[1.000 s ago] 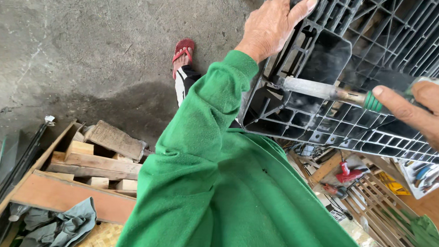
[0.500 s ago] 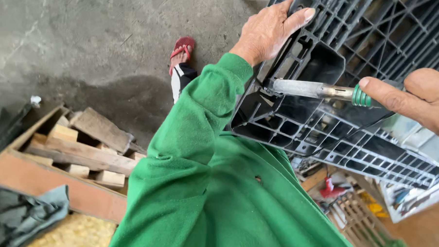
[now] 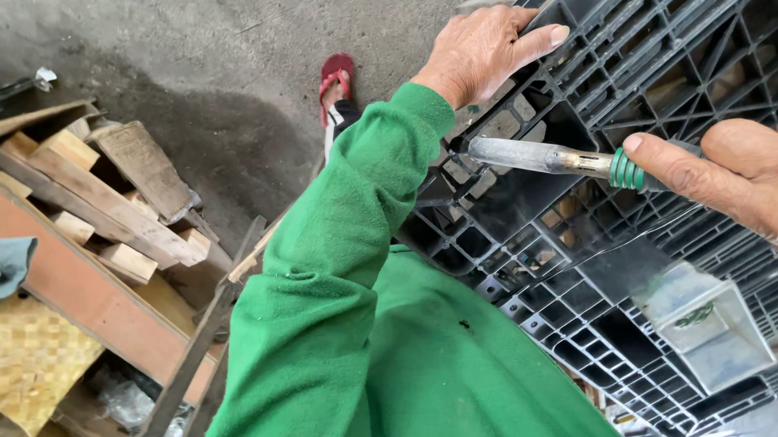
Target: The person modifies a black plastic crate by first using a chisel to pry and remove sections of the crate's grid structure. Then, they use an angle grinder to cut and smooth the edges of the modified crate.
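Black plastic pallet (image 3: 666, 260) is tipped up on edge at frame right, its ribbed grid facing the camera, w/ its upper corner under the left hand (image 3: 486, 47). The tool (image 3: 546, 159), a grey metal rod w/ a green ribbed collar, has its tip touching a rib near that corner, just below the left fingers. Right hand (image 3: 737, 176) grip is closed round the tool's handle, thumb laid along the green collar; left hand lies flat over the pallet edge, fingers spread, pressing but not wrapped round anything. Risk 1, as I judge it: tip sits close to the left hand, so a slip off the rib could run it toward those fingers or the green sleeve (image 3: 348, 272). Risk 2: pallet is held by 1 hand only, so a hard push from the rod could twist or tip it toward the body. Risk 3: can't tell if the rod is hot; if so, the thumb so far fwd on the collar is exposed. Beyond: concrete floor (image 3: 185, 53), a foot in a red sandal (image 3: 336, 78) near the pallet's edge, wood offcuts (image 3: 104, 194) in a crate at left, a small clear box (image 3: 712, 328) behind the grid.
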